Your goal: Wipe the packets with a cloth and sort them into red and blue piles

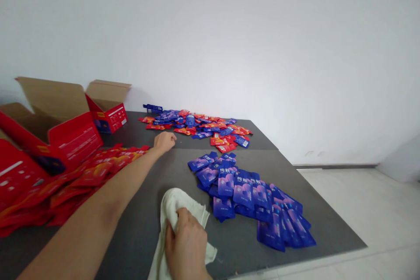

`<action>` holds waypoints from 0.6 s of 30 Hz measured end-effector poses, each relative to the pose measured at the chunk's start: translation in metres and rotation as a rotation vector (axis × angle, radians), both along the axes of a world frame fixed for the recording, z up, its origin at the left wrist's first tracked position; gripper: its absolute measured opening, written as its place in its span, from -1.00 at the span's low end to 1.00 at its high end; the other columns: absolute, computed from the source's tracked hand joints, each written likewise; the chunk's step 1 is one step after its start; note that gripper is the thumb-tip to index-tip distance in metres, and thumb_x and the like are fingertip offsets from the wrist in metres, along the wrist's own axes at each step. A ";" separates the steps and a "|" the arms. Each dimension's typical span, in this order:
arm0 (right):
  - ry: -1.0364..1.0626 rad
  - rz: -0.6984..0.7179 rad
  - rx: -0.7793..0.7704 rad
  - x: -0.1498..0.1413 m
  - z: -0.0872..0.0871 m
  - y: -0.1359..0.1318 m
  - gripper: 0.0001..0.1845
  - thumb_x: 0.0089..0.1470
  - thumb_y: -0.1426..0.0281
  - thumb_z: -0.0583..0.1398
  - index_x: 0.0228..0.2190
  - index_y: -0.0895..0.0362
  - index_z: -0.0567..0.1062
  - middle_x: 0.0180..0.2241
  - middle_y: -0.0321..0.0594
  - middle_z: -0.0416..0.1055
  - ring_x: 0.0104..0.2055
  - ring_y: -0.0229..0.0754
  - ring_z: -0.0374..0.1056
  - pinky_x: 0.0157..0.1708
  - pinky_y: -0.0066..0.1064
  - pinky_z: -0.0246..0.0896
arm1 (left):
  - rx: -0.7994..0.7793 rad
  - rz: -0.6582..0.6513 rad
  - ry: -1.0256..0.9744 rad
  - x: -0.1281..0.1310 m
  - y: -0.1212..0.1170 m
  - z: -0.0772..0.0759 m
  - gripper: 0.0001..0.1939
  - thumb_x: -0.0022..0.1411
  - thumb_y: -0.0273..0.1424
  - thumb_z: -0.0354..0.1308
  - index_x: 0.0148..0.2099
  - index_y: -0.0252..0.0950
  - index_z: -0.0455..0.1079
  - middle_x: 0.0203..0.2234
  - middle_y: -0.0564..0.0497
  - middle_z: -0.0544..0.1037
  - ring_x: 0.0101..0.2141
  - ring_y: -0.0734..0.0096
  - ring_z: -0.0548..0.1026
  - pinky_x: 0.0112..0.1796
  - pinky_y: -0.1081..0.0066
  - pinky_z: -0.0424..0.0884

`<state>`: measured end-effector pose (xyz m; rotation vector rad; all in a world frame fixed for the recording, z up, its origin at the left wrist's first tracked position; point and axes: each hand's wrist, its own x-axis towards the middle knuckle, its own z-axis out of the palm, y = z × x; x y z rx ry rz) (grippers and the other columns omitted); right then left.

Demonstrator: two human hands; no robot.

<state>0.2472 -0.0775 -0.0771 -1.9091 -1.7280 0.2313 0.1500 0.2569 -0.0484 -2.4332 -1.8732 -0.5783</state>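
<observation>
1. The right hand (188, 245) is clamped on a pale cloth (179, 199), which lies bunched on the near middle of the dark desk (239, 245).
2. The left hand (166, 141) is well apart from it, farther away, fingers curled; I cannot tell whether they grip anything.
3. Just right of the cloth lies a heap of blue packets (243, 192). Several fronts read 纯粉 in large white characters above pink-purple rounded shapes; the lines beneath are too small to read.
4. Left of the left forearm are overlapping red packets (93, 175) with orange pictures, their lettering blurred.
5. Beyond the left hand spreads a mixed pile (190, 121) of red and blue packets, some with white label patches, illegible here.
6. At the left stand open red cartons (77, 140); the smaller, far box (114, 118) has rows of white print and a yellow label, unreadable.
7. A white wall (229, 52) stands behind the desk.
</observation>
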 end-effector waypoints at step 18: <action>-0.003 0.018 -0.005 -0.001 0.000 0.000 -0.90 0.05 0.44 0.12 -0.31 0.06 0.35 -0.39 -0.23 0.44 -0.35 -0.09 0.41 -0.40 -0.38 0.15 | -0.171 -0.141 0.313 0.055 0.051 0.003 -0.44 0.06 -0.19 0.05 0.04 -0.40 0.46 0.02 -0.32 0.46 0.21 -0.17 0.09 0.16 -0.17 -0.37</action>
